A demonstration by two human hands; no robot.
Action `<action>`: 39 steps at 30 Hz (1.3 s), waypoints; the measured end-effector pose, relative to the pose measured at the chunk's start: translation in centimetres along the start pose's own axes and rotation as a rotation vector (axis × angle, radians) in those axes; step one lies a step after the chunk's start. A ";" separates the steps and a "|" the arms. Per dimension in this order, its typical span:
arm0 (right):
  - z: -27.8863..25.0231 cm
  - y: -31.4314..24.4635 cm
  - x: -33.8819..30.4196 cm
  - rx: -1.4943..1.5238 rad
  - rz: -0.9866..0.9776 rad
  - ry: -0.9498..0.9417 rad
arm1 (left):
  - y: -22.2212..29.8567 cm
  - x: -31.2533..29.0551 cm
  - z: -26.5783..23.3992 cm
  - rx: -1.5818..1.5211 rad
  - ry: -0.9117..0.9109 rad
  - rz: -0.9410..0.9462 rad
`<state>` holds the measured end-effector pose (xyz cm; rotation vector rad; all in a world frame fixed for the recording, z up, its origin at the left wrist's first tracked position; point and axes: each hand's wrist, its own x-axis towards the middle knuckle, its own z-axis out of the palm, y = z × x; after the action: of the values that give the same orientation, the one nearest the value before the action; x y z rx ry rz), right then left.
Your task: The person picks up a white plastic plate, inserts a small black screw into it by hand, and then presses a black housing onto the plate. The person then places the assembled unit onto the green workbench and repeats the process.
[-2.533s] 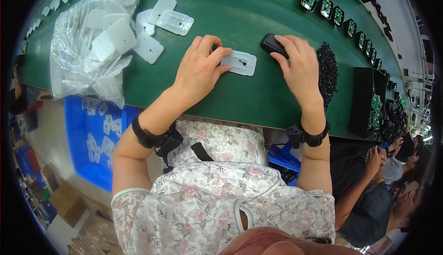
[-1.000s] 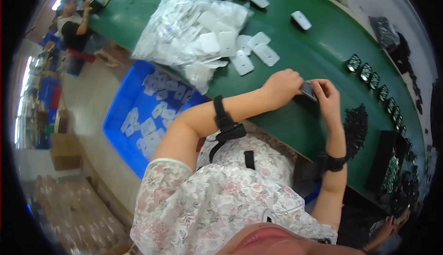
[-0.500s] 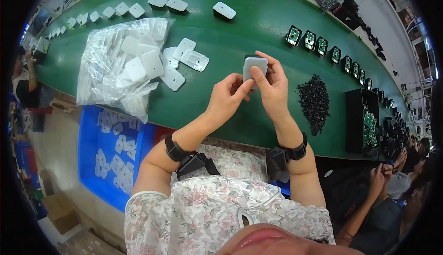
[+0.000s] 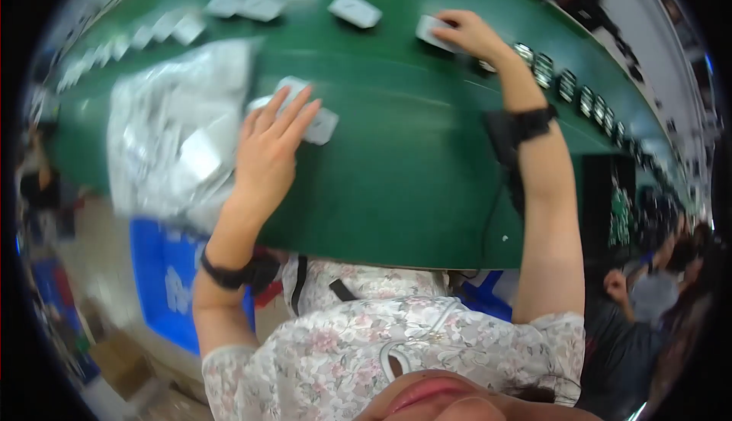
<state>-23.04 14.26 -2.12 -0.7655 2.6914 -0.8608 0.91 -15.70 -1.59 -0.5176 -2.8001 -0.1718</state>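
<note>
My right hand [image 4: 474, 36] is stretched to the far side of the green table, its thumb and fingers closed on the edge of a white-topped casing [image 4: 430, 30]. The casing rests on or just above the tabletop; blur hides which. On the left, my left hand [image 4: 268, 150] reaches over a few loose white plastic covers [image 4: 322, 127], fingers spread and partly hiding them. Whether its fingertips touch a cover I cannot make out. Beside that hand lies a clear plastic bag [image 4: 145, 127] full of more white covers.
White-topped casings [image 4: 354, 11] line the table's far left edge. Black casings with green circuit boards [image 4: 544, 69] curve along the right, near a black bin [image 4: 602, 192] of boards. A blue crate [image 4: 152, 268] stands below the table at left. Other people sit at the right.
My hands have parted. The right carried the casing from the middle to the far edge, while the left moved to the loose covers. The view has shifted and blurred.
</note>
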 end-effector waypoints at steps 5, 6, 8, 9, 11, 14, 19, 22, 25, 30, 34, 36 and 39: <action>1.5 2.2 1.5 0.191 -0.004 0.019 | 0.2 -0.2 0.0 0.043 -0.095 0.051; 1.5 2.3 1.3 0.148 -0.018 0.055 | 0.5 0.3 -0.1 0.055 -0.116 0.060; 2.3 1.3 0.3 -0.154 -0.023 0.345 | 1.6 1.7 -0.1 0.049 -0.139 0.089; 2.2 0.2 -0.8 -0.252 -0.127 0.548 | 2.0 2.0 -0.5 0.051 -0.177 0.053; 0.4 -1.8 -4.1 -0.271 -0.122 0.592 | 2.8 2.9 -1.3 0.059 -0.228 0.070; -1.1 -3.6 -10.8 -0.348 -0.071 0.555 | 2.2 2.4 -1.7 0.062 -0.227 0.097; 0.2 -2.3 -22.2 -0.492 0.243 0.375 | 2.4 3.2 -1.9 -0.292 -0.004 -0.078; 2.9 -0.5 -25.1 -0.368 0.257 0.352 | 4.7 4.0 -1.5 -0.546 0.107 -0.105; 4.3 0.4 -25.2 -0.338 0.185 0.496 | 7.0 4.9 -0.9 -0.883 0.007 -0.176; 3.3 -0.4 -24.8 -0.499 0.148 0.565 | 9.3 6.5 1.5 -1.194 0.011 -0.230; 2.0 -2.8 -23.5 -0.408 0.082 0.650 | 10.2 6.6 1.9 -1.447 0.049 -0.300; 1.3 -5.8 -22.4 0.009 0.191 0.628 | 9.5 6.2 3.2 -1.447 0.001 -0.283; 2.2 -8.6 -20.4 0.663 0.123 0.523 | 9.7 6.0 3.9 -1.421 0.093 -0.225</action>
<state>-1.57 18.22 2.02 -0.2368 2.5067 -1.9891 -1.89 -4.03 -2.86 -0.3895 -2.1723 -2.1605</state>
